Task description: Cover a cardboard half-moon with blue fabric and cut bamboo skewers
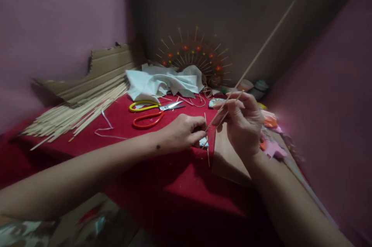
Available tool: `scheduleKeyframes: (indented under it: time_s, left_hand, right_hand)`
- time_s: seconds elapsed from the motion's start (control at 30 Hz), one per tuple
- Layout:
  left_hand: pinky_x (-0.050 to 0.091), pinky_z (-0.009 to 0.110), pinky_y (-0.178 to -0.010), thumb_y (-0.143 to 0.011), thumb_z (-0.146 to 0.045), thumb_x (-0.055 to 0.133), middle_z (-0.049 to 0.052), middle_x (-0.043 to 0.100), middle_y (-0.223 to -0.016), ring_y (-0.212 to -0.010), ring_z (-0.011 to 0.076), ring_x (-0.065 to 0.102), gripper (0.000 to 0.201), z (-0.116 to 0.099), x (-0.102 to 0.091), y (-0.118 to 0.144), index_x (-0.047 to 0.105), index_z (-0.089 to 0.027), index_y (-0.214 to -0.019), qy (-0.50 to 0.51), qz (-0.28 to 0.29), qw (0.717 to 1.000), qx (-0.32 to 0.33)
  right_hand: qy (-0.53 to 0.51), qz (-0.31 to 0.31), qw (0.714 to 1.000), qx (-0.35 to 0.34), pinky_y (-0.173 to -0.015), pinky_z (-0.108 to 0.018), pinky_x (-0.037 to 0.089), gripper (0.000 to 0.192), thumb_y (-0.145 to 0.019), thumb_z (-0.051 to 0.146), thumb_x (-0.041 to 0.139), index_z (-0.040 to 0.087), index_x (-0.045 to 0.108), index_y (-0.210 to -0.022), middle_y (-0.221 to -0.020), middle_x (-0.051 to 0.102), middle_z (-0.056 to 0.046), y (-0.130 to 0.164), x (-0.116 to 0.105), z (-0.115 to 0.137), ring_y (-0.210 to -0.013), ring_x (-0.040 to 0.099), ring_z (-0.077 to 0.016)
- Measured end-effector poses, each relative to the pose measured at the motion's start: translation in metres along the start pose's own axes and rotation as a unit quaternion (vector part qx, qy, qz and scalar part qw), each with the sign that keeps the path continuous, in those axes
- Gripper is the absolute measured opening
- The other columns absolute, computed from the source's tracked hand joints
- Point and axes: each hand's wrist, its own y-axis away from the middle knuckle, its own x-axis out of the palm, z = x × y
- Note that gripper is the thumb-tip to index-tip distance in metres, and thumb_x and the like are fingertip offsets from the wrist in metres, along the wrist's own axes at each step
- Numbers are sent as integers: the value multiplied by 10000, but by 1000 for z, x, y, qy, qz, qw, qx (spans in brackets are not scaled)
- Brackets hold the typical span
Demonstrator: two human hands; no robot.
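My right hand (242, 123) grips a long thin bamboo stick (263, 47) that slants up to the right, along with a shorter stick. My left hand (186, 131) rests on the red cloth (162, 169) with its fingers pinched on the lower end of the sticks, close to a small pale object (203, 142) under its fingertips. A short stick (207, 150) stands nearly upright between the two hands. A piece of brown cardboard (228, 160) lies under my right wrist.
A pile of bamboo sticks (78, 113) and corrugated cardboard (99, 72) lie at the left. Two scissors, yellow-handled (144, 106) and orange-handled (147, 120), lie mid-table by white cloth (164, 82). A fan-shaped stick decoration (196, 59) stands behind. Coloured scraps (270, 134) lie at right.
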Motion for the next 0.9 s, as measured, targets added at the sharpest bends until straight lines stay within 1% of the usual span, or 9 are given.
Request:
scheduleKeyframes:
  time_s: [0.07, 0.17, 0.27, 0.4, 0.5, 0.57, 0.67, 0.77, 0.9]
  left_hand:
    - [414, 180, -544, -817, -85, 527, -23, 604, -604, -553, 74, 548, 117, 5, 3, 1, 591, -138, -735, -7, 16, 1000, -3]
    - [422, 193, -544, -846, -124, 509, -15, 620, -614, -538, 82, 550, 122, 13, 7, 3, 603, -143, -771, -18, 51, 998, -14]
    - [423, 201, -524, -880, -175, 482, -5, 622, -618, -516, 86, 539, 147, 18, 9, 4, 609, -143, -813, -27, 86, 996, -17]
    - [441, 215, -525, -891, -203, 463, 16, 615, -660, -544, 104, 562, 185, 19, 8, 3, 635, -134, -888, 2, 128, 992, -22]
    - [445, 219, -528, -887, -239, 469, 23, 596, -679, -564, 113, 569, 207, 19, 7, 2, 644, -128, -875, 20, 146, 989, -31]
    - [436, 216, -548, -881, -239, 474, 18, 583, -664, -574, 110, 553, 206, 18, 6, 1, 634, -134, -806, -1, 152, 988, -7]
    - [419, 218, -603, -880, -231, 473, 15, 577, -652, -613, 112, 533, 224, 17, 5, 1, 607, -143, -723, -60, 137, 987, 51]
    - [412, 230, -655, -900, -249, 460, 21, 589, -700, -665, 124, 533, 248, 17, 4, 2, 598, -153, -719, -98, 114, 985, 87]
    - [401, 237, -648, -863, -158, 458, 19, 603, -724, -676, 136, 529, 157, 21, 6, 4, 586, -166, -773, -135, 121, 977, 112]
  right_hand:
    - [17, -3, 1000, -3, -352, -200, 413, 86, -867, 304, 606, 265, 579, -939, -733, 648, 52, 1, 2, 2, -415, 566, -81]
    - [53, -9, 998, 20, -409, -218, 437, 116, -868, 342, 603, 270, 596, -958, -753, 664, 36, 3, 4, 6, -451, 558, -83]
    - [74, -14, 997, 34, -439, -229, 429, 141, -874, 363, 591, 274, 614, -981, -734, 661, 28, 4, 6, 10, -468, 539, -86]
    - [80, -9, 996, 25, -469, -243, 441, 142, -869, 350, 601, 276, 625, -987, -647, 628, 40, 5, 7, 11, -483, 533, -100]
    - [72, 4, 997, 13, -482, -245, 450, 143, -867, 327, 606, 276, 632, -998, -620, 615, 46, 6, 7, 13, -497, 539, -104]
    - [71, 16, 997, 10, -478, -241, 443, 149, -869, 325, 603, 275, 637, -1005, -608, 605, 51, 7, 8, 15, -484, 525, -98]
    - [78, 21, 997, 11, -475, -238, 427, 165, -860, 350, 613, 268, 640, -1001, -597, 586, 60, 9, 9, 18, -468, 512, -89]
    - [77, 21, 997, 1, -469, -234, 413, 173, -858, 348, 617, 264, 643, -1006, -586, 572, 64, 10, 11, 21, -474, 512, -88]
    - [84, 23, 996, 0, -498, -245, 433, 155, -850, 316, 623, 262, 662, -990, -633, 602, 43, 13, 12, 20, -523, 526, -97]
